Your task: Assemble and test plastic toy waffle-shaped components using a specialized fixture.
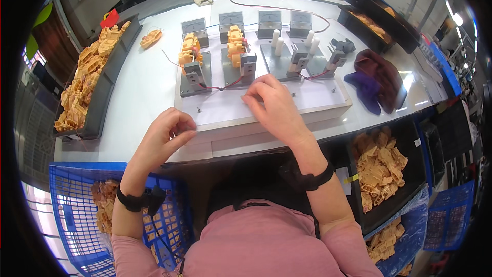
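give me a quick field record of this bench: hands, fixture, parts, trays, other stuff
left hand: left hand curled at the front edge of the white fixture board, nothing visibly held
right hand: right hand resting palm down on the board, fingers bent
fixture: four grey clamp stations, four meters behind them
loaded parts: orange parts on the two left stations; the right two hold none
left tray: black tray of orange parts
right bin: black bin of orange parts
cloth: dark red and purple cloths at right
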Demonstrator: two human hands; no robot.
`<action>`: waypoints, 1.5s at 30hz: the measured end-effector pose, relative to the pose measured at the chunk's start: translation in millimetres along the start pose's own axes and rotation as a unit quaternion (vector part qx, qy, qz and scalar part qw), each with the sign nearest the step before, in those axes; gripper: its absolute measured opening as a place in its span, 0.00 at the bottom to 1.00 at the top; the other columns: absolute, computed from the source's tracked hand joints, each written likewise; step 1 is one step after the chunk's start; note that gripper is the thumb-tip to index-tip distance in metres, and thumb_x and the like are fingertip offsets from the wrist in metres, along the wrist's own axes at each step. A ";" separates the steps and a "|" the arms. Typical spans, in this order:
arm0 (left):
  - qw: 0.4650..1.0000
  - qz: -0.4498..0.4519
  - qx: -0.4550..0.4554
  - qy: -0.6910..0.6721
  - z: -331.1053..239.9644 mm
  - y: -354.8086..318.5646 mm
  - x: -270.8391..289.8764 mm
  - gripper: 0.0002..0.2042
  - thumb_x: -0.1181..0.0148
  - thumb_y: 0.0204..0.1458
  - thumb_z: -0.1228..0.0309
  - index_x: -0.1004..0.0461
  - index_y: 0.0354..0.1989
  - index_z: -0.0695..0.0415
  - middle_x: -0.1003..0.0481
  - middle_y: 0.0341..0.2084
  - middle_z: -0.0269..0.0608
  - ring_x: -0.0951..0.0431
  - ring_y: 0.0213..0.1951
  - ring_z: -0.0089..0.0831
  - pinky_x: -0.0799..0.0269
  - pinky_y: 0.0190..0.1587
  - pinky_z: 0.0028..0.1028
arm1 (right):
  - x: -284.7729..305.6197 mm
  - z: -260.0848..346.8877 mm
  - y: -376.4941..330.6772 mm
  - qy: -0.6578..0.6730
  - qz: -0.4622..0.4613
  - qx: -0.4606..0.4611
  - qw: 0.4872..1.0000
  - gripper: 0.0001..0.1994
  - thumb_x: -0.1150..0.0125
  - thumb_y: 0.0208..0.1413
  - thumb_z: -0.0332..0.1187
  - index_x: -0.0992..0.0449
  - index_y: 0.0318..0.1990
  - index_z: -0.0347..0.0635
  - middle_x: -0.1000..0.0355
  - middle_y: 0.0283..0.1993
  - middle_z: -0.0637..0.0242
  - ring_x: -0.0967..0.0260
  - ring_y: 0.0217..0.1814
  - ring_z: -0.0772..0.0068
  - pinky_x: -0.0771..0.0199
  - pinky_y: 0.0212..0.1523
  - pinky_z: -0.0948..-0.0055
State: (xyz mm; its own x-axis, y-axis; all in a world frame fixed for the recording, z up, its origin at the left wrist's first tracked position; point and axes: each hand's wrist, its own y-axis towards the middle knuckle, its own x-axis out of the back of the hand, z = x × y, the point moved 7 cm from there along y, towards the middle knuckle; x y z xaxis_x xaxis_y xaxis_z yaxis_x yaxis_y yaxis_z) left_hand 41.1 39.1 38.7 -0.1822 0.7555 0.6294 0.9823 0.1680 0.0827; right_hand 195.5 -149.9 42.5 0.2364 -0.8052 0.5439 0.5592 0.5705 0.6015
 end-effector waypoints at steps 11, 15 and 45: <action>1.000 0.004 -0.013 0.007 2.0 0.5 0.9 0.06 0.34 0.56 0.73 0.24 0.40 0.58 0.28 0.35 0.35 0.26 0.36 0.25 0.32 0.38 0.25 | 2.7 1.2 0.7 0.060 0.032 0.017 0.998 0.06 0.33 0.54 0.28 0.25 0.31 0.38 0.27 0.39 0.59 0.28 0.39 0.53 0.27 0.40 0.59; 1.000 0.002 -0.015 0.010 3.8 -0.2 1.0 0.06 0.34 0.56 0.73 0.24 0.40 0.58 0.28 0.35 0.35 0.26 0.36 0.25 0.33 0.38 0.25 | 3.8 5.1 0.7 0.041 0.019 0.048 0.998 0.06 0.33 0.53 0.27 0.25 0.31 0.39 0.28 0.38 0.60 0.28 0.39 0.54 0.27 0.40 0.59; 1.000 0.002 -0.009 -0.005 4.3 0.4 0.6 0.06 0.34 0.56 0.73 0.24 0.40 0.58 0.28 0.34 0.34 0.26 0.36 0.24 0.33 0.39 0.25 | 1.5 4.3 -1.8 0.024 0.004 0.033 0.999 0.05 0.33 0.53 0.27 0.25 0.31 0.40 0.28 0.36 0.63 0.28 0.40 0.56 0.28 0.42 0.61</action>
State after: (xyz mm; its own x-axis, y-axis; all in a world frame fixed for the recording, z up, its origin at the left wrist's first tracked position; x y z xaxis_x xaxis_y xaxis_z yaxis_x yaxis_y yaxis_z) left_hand 41.2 42.4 35.9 -0.1778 0.7626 0.6219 0.9838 0.1536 0.0929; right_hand 191.5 -151.4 44.7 0.2786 -0.8063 0.5218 0.5033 0.5853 0.6357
